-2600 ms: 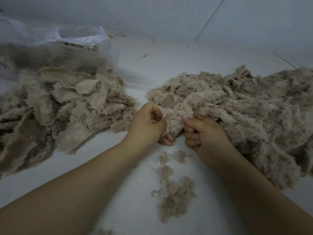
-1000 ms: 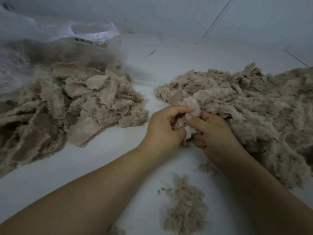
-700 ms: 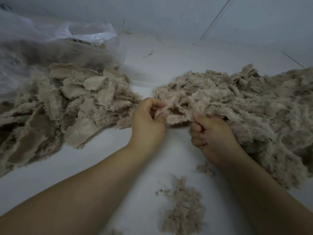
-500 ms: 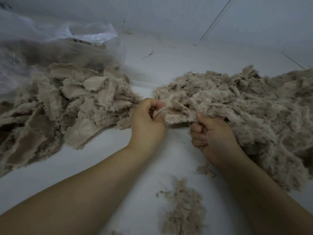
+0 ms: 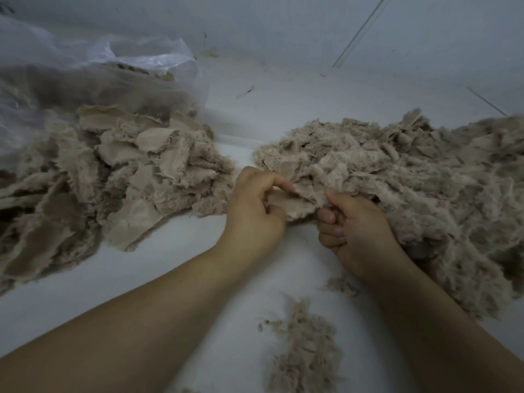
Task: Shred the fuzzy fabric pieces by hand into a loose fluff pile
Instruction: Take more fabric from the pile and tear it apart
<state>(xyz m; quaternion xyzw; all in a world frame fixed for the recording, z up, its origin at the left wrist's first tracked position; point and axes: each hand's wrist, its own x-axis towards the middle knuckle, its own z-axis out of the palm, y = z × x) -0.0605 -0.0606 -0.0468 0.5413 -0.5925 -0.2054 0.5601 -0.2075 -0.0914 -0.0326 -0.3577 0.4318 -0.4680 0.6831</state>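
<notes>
Now, from the left edge across:
Plastic bag (image 5: 85, 69): clear, slumped at far left, more beige fabric showing through it.
Unshredded stack (image 5: 119, 177): flat fuzzy fabric pieces spilling from the bag's mouth onto the white surface (image 5: 170, 265), apparently the supply not yet worked.
Left hand (image 5: 255, 214): fingers and thumb curled, pinching the left edge of one fabric piece (image 5: 295, 205) held between both hands.
Right hand (image 5: 354, 231): curled tight round the same piece's right end, its knuckles touching the fluff pile.
Loose tufts (image 5: 303, 350): a small scatter on the surface near the forearms, apart from both heaps.
Fluff pile (image 5: 411, 188): the big shredded heap at right, which the held piece overlaps at its near edge.
Step in hand: pulling this piece apart, by my reading.
Doing it well: keep both pinches close to the tear line, pull sideways in short tugs, re-grip each half, and tease out dense backing before dropping it on the pile.
Risk: fibres stretching instead of tearing; stray tufts need sweeping rightward.
</notes>
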